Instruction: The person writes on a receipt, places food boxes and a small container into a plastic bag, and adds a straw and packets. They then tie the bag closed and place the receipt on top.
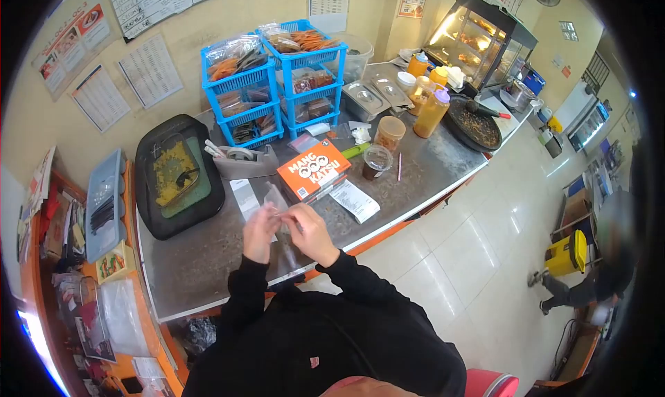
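Observation:
Over the front of the dark counter, my left hand (259, 232) and my right hand (309, 232) meet with fingers pinched on a small clear plastic bag (275, 197). The bag stands up between them; its contents are too small to tell. Just behind the hands lies an orange and white box (314, 170) with printed lettering. One paper slip (244, 198) lies partly under my left hand's side, and a printed receipt (355, 201) is right of the box. A tape dispenser (244, 163) sits behind the slip.
Blue stacked baskets (242, 92) with bagged items stand at the back. A black tray (147, 189) is at left. A dark drink cup (376, 163), sauce bottles (432, 113) and a round pan (472, 125) are at right. Another person (589, 286) walks at far right.

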Action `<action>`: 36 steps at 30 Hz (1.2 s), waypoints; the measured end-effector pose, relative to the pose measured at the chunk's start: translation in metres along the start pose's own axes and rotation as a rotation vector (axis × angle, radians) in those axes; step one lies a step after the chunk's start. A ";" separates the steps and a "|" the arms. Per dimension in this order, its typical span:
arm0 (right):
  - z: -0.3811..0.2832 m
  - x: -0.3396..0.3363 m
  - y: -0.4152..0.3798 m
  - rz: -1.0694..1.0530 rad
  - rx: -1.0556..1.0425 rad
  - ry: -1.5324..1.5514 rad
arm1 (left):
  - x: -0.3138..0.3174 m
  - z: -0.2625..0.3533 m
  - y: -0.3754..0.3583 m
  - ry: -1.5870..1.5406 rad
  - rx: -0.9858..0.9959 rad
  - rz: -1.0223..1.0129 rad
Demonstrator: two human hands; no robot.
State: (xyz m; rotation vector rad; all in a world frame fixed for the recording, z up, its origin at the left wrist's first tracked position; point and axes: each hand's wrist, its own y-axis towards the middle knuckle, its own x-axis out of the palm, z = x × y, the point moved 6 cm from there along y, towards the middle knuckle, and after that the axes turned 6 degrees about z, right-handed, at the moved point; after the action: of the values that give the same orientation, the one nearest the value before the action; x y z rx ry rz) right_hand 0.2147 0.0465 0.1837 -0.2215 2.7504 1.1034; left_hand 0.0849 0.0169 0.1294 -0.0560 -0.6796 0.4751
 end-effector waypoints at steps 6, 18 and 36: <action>0.004 -0.019 -0.002 -0.005 0.190 0.218 | 0.012 -0.011 -0.005 0.274 0.153 -0.143; 0.024 -0.042 -0.046 0.020 0.692 0.485 | 0.047 -0.014 -0.030 0.609 0.358 -0.344; 0.010 -0.085 -0.106 0.188 0.534 -0.393 | 0.001 -0.088 -0.075 0.009 -0.476 -0.535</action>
State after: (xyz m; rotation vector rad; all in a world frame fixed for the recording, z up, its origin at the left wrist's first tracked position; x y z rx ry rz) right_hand 0.3201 -0.0166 0.1235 0.2969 2.6104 0.3519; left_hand 0.1701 -0.0401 0.0768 -0.3157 -0.7537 -0.2068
